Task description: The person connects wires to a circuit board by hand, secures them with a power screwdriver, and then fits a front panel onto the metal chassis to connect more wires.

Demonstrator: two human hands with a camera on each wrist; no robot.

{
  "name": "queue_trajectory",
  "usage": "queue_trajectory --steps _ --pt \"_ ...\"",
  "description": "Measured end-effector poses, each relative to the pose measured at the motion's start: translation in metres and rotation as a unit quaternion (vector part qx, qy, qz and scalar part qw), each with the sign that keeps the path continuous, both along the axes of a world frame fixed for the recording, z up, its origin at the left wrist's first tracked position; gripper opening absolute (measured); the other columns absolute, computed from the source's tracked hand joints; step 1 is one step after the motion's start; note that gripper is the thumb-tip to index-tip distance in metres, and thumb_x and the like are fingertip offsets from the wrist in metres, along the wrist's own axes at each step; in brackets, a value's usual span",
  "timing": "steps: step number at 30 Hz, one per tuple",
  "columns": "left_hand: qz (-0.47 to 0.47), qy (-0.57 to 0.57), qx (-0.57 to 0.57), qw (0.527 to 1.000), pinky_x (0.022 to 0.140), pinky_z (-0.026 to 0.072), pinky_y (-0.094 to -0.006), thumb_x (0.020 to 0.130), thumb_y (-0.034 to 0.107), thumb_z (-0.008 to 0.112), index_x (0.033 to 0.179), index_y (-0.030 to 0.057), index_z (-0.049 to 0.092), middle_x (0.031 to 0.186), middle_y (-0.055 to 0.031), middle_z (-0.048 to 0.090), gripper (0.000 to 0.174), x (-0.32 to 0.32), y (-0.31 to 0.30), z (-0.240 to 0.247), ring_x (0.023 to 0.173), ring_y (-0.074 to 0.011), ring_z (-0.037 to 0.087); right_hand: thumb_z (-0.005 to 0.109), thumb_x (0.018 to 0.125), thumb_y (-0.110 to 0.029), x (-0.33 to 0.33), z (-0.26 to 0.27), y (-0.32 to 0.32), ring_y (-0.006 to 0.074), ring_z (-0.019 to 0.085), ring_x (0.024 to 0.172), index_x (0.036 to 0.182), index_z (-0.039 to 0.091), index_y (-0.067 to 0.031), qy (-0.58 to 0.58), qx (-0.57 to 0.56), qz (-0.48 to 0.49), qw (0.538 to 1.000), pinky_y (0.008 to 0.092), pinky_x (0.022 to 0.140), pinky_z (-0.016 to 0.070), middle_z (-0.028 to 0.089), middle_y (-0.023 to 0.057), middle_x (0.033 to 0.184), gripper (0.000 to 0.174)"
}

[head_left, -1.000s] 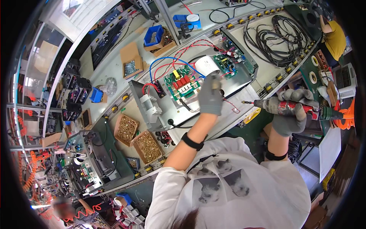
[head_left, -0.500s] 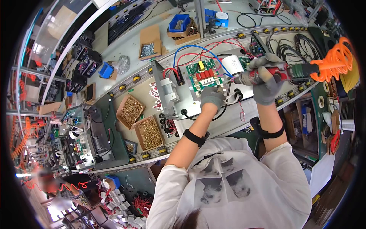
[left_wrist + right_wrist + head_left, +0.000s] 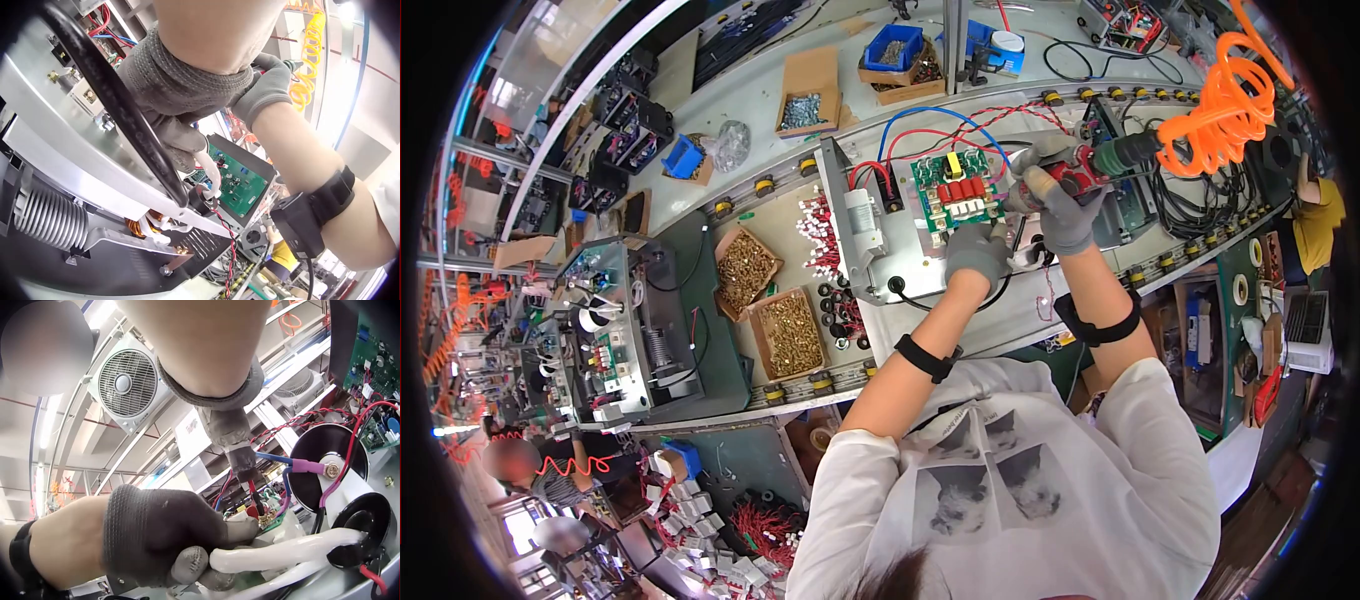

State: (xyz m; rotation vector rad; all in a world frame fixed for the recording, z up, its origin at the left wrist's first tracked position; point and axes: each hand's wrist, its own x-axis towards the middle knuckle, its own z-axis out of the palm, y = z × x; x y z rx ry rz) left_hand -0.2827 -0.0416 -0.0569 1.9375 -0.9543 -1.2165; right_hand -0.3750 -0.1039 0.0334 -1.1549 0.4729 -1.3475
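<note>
My gloved left hand (image 3: 980, 255) is at the near edge of a green circuit board (image 3: 950, 190) in an open metal chassis (image 3: 920, 268). In the right wrist view its fingers grip a white sleeved cable (image 3: 281, 551), which comes through a black grommet (image 3: 369, 519). The gloved right hand (image 3: 1062, 210) grips a red and grey power screwdriver (image 3: 1080, 172), held low over the board's right side. Its bit (image 3: 252, 489) points down close to the left fingertips. Beside it, a blue wire with a purple sleeve (image 3: 306, 466) is bolted to a round black-topped capacitor (image 3: 309, 440).
An orange coiled hose (image 3: 1220, 110) trails from the screwdriver. Left of the chassis stand two cardboard boxes of brass-coloured hardware (image 3: 788, 335) and bunches of red-white connectors (image 3: 820, 235). Black cables (image 3: 1200, 200) lie to the right. Another chassis (image 3: 645, 320) sits at far left.
My right hand has brought the screwdriver in from the right, across the chassis to the board. The left hand has left the white capacitor and come down to the board's near edge.
</note>
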Motion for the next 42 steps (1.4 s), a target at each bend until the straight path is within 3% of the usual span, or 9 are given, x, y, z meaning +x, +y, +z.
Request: queue_trajectory --steps 2,10,13,24,29,31,35,38,42 --pt "-0.020 -0.029 -0.005 0.999 0.059 0.0509 -0.0303 0.089 0.031 0.053 0.088 0.0005 0.069 0.071 -0.0108 0.067 0.035 0.002 0.001 0.003 0.057 -0.0179 0.064 0.062 0.071 0.008 0.010 0.004 0.002 0.0082 0.048 0.050 0.091 0.056 -0.0019 -0.002 -0.041 0.009 0.999 0.0222 0.040 0.0358 0.059 0.0074 0.075 0.023" --pt "-0.045 -0.017 0.042 0.998 0.061 0.0504 -0.0323 0.090 0.035 0.050 0.084 0.0025 0.069 0.067 -0.0120 0.065 0.038 0.003 0.004 0.017 0.058 -0.0210 0.065 0.064 0.071 0.005 0.025 0.013 0.000 0.0057 0.046 0.048 0.082 0.057 -0.0041 0.067 0.004 0.029 0.997 0.0204 0.042 0.0343 0.054 -0.0003 0.064 0.016" --pt "-0.031 0.007 0.030 0.999 0.074 0.0476 -0.0409 0.090 0.037 0.045 0.084 0.0012 0.067 0.080 -0.0190 0.065 0.042 0.001 0.004 0.014 0.079 -0.0341 0.063 0.065 0.071 0.005 0.029 0.012 -0.001 0.0059 0.047 0.048 0.081 0.057 -0.0047 0.068 0.002 0.003 0.998 0.0208 0.042 0.0341 0.054 -0.0008 0.063 0.015" --pt "-0.059 -0.043 0.034 0.997 0.065 0.0507 -0.0337 0.091 0.035 0.046 0.088 0.0001 0.067 0.073 -0.0142 0.065 0.041 0.005 -0.001 0.006 0.065 -0.0235 0.065 0.059 0.069 0.006 0.029 -0.007 -0.015 0.0142 0.056 0.058 0.091 0.056 -0.0021 0.063 0.019 0.048 0.997 0.0229 0.047 0.0420 0.059 0.0086 0.074 0.023" --pt "-0.082 0.022 -0.050 0.995 0.052 0.0512 -0.0263 0.091 0.026 0.051 0.096 -0.0027 0.063 0.076 -0.0083 0.064 0.032 0.011 -0.003 -0.044 0.059 -0.0144 0.062 0.066 0.069 0.004 0.013 -0.013 -0.010 0.0116 0.059 0.068 0.096 0.060 -0.0024 0.007 0.003 -0.040 0.999 0.0240 0.061 0.0468 0.063 0.0055 0.085 0.029" --pt "-0.061 0.100 -0.024 0.993 0.054 0.0503 -0.0267 0.090 0.024 0.052 0.098 -0.0009 0.064 0.079 -0.0087 0.065 0.028 0.017 0.025 0.001 0.058 -0.0139 0.061 0.067 0.068 0.003 -0.008 0.007 0.003 0.0129 0.060 0.072 0.098 0.060 -0.0018 -0.005 -0.031 -0.085 0.996 0.0257 0.065 0.0484 0.062 0.0064 0.086 0.031" --pt "-0.111 -0.165 -0.236 0.951 0.065 0.0489 -0.0315 0.082 0.019 0.060 0.097 0.0063 0.067 0.081 -0.0081 0.064 0.021 0.025 0.091 0.036 0.074 -0.0227 0.061 0.060 0.070 0.001 -0.068 0.057 0.052 0.0208 0.061 0.072 0.099 0.055 0.0009 -0.021 -0.036 -0.104 0.994 0.0330 0.068 0.0513 0.060 0.0101 0.082 0.030" --pt "-0.261 -0.368 -0.214 0.866 0.072 0.0475 -0.0372 0.078 0.016 0.062 0.103 0.0108 0.065 0.088 -0.0062 0.062 0.026 0.033 0.124 0.047 0.085 -0.0265 0.058 0.059 0.069 0.000 -0.117 0.028 0.078 0.0215 0.060 0.070 0.098 0.053 0.0003 0.011 0.031 -0.178 0.983 0.0329 0.065 0.0501 0.059 0.0111 0.081 0.030" --pt "-0.224 -0.545 -0.176 0.789 0.068 0.0488 -0.0366 0.075 0.008 0.056 0.114 0.0127 0.056 0.097 -0.0062 0.059 0.040 0.042 0.147 0.026 0.084 -0.0255 0.057 0.061 0.068 0.003 -0.162 -0.012 0.113 0.0156 0.059 0.068 0.099 0.057 0.0017 0.093 0.098 -0.319 0.938 0.0273 0.063 0.0473 0.059 0.0088 0.080 0.031"
